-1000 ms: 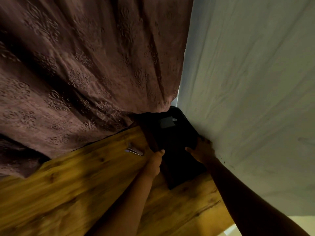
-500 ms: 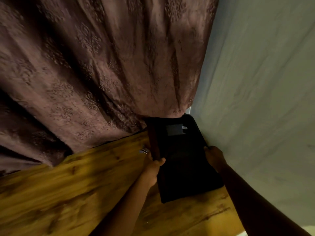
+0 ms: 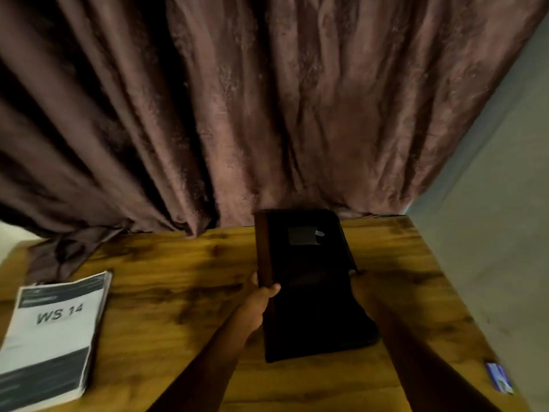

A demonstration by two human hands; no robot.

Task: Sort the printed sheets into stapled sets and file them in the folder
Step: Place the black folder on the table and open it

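- A thick stack of printed sheets is lying at the near left of the desk, its top page reading "WS 14" between dark bands, well apart from the folder
- A brown patterned curtain is hanging across the far side, its hem touching the desk's far edge and bunching at the far left
- The left hand is grasping the folder's left edge, thumb curling over onto the dark cover while the fingers are going behind the brown spine
- The dark folder is sitting right of centre on the desk, its far end reaching the curtain and its near end resting on the wood; a greyish label patch is showing near its far end
- The right hand is touching the folder's right edge; it is dim and partly hidden, so I cannot tell whether its fingers are clasping the cover or merely lying against it
- A small bluish card-like item is lying at the desk's near right edge, too blurred to identify
- A pale wall is running along the right side of the desk
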